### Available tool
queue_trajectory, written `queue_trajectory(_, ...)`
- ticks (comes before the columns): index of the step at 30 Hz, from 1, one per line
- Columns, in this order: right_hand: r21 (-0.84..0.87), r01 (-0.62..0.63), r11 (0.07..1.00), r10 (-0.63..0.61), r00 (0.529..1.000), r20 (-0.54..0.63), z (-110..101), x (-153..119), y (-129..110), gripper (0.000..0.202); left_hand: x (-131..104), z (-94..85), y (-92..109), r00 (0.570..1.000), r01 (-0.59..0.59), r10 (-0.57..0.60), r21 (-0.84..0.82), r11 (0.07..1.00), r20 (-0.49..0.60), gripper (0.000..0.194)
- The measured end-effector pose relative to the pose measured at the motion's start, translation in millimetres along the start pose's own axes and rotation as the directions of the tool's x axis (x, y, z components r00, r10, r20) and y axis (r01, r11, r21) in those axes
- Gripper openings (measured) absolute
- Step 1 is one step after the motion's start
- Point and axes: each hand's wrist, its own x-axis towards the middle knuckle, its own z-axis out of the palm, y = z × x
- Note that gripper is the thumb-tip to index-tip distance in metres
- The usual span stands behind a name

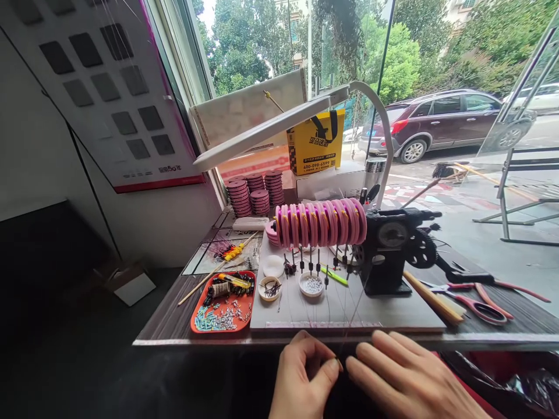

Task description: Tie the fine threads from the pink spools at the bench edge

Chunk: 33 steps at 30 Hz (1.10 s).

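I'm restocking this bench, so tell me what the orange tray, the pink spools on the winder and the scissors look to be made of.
Orange tray: likely plastic, going by its smooth, uniform glossy colour and moulded rim.
Pink spools: probably foam or soft plastic, matte, with thick rounded discs.
Scissors: red loops that look plastic-coated; the blades seem to be metal, though they are too small to confirm.

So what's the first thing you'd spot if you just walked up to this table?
Probably the row of bright pink and yellow round spools, strung side by side on the black hand-crank winding machine in the middle of the table. Next, the orange tray of tiny beads and bits at the front left. At the near edge, the left hand and right hand pinch something very small together.
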Motion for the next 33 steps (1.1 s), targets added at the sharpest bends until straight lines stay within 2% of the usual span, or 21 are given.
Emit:
queue_trajectory(2, 0.144, 0.076, 0.987, -0.089, 0.992, 0.087, -2, 21, 11, 0.042, 1, -1.0, 0, 0.999, 0.013, -0.011, -0.046, 0.999, 0.033, 0.022)
queue_trajectory(4, 0.28, 0.088, 0.956, -0.159, 0.956, 0.245, 2, 37, 21, 0.029, 4, -1.8, 1, 0.994, 0.073, -0.061, -0.147, 0.986, 0.088, 0.024)
queue_trajectory(6, 0.363, 0.039, 0.931, -0.191, 0.9, 0.392, 6, 45, 28, 0.018, 7, -2.8, 3, 0.985, 0.143, -0.12, -0.206, 0.968, 0.124, 0.023)
queue_trajectory(7, 0.39, 0.011, 0.921, -0.193, 0.882, 0.429, 9, 46, 30, 0.018, 8, -3.4, 4, 0.98, 0.173, -0.147, -0.216, 0.961, 0.13, 0.021)
queue_trajectory(9, 0.452, -0.07, 0.889, -0.148, 0.891, 0.43, 13, 45, 32, 0.021, 8, -4.0, 8, 0.973, 0.208, -0.18, -0.217, 0.954, 0.142, 0.016)
queue_trajectory(10, 0.481, -0.116, 0.869, -0.107, 0.905, 0.411, 15, 43, 31, 0.022, 8, -3.5, 9, 0.975, 0.199, -0.174, -0.205, 0.958, 0.136, 0.015)
queue_trajectory(12, 0.517, -0.215, 0.829, 0.0, 0.923, 0.384, 19, 39, 30, 0.024, 5, -0.5, 12, 0.994, 0.097, -0.091, -0.114, 0.989, 0.053, 0.015)
queue_trajectory(14, 0.524, -0.311, 0.793, 0.111, 0.919, 0.377, 22, 37, 28, 0.025, 0, 5.0, 13, 0.991, -0.084, 0.094, 0.106, 0.991, -0.093, 0.017)
queue_trajectory(15, 0.521, -0.352, 0.778, 0.158, 0.912, 0.379, 23, 37, 27, 0.025, -2, 8.1, 13, 0.964, -0.176, 0.217, 0.244, 0.954, -0.156, 0.017)
queue_trajectory(17, 0.525, -0.431, 0.734, 0.25, 0.89, 0.381, 24, 38, 25, 0.026, -7, 13.3, 11, 0.864, -0.317, 0.459, 0.488, 0.814, -0.205, 0.016)
queue_trajectory(18, 0.53, -0.462, 0.712, 0.284, 0.879, 0.384, 24, 39, 25, 0.026, -8, 14.8, 9, 0.804, -0.367, 0.563, 0.584, 0.724, -0.192, 0.018)
queue_trajectory(20, 0.539, -0.507, 0.672, 0.324, 0.856, 0.402, 24, 42, 25, 0.027, -10, 15.0, 6, 0.694, -0.435, 0.714, 0.734, 0.521, -0.096, 0.024)
queue_trajectory(22, 0.547, -0.542, 0.638, 0.34, 0.836, 0.431, 25, 44, 25, 0.026, -10, 12.2, 4, 0.631, -0.475, 0.772, 0.824, 0.307, 0.076, 0.025)
queue_trajectory(23, 0.549, -0.555, 0.625, 0.342, 0.827, 0.447, 25, 44, 25, 0.025, -10, 10.4, 3, 0.617, -0.495, 0.77, 0.841, 0.218, 0.164, 0.026)
queue_trajectory(24, 0.548, -0.566, 0.616, 0.342, 0.819, 0.461, 26, 44, 26, 0.025, -9, 8.8, 3, 0.614, -0.516, 0.754, 0.841, 0.161, 0.233, 0.026)
queue_trajectory(25, 0.544, -0.572, 0.614, 0.34, 0.813, 0.472, 26, 45, 27, 0.024, -8, 7.5, 4, 0.619, -0.54, 0.736, 0.829, 0.145, 0.274, 0.028)
queue_trajectory(26, 0.538, -0.573, 0.618, 0.336, 0.812, 0.478, 25, 45, 27, 0.024, -7, 6.7, 5, 0.631, -0.562, 0.72, 0.81, 0.168, 0.288, 0.03)
queue_trajectory(28, 0.523, -0.56, 0.642, 0.33, 0.818, 0.471, 20, 45, 28, 0.021, -4, 6.2, 6, 0.677, -0.59, 0.694, 0.745, 0.311, 0.246, 0.032)
queue_trajectory(31, 0.52, -0.441, 0.732, 0.269, 0.888, 0.374, 6, 46, 27, 0.014, 0, 5.0, 9, 0.787, -0.554, 0.603, 0.578, 0.599, 0.13, 0.025)
queue_trajectory(33, 0.505, -0.299, 0.81, 0.15, 0.937, 0.315, -2, 46, 23, 0.016, 2, 2.6, 12, 0.86, -0.484, 0.501, 0.465, 0.742, 0.095, 0.018)
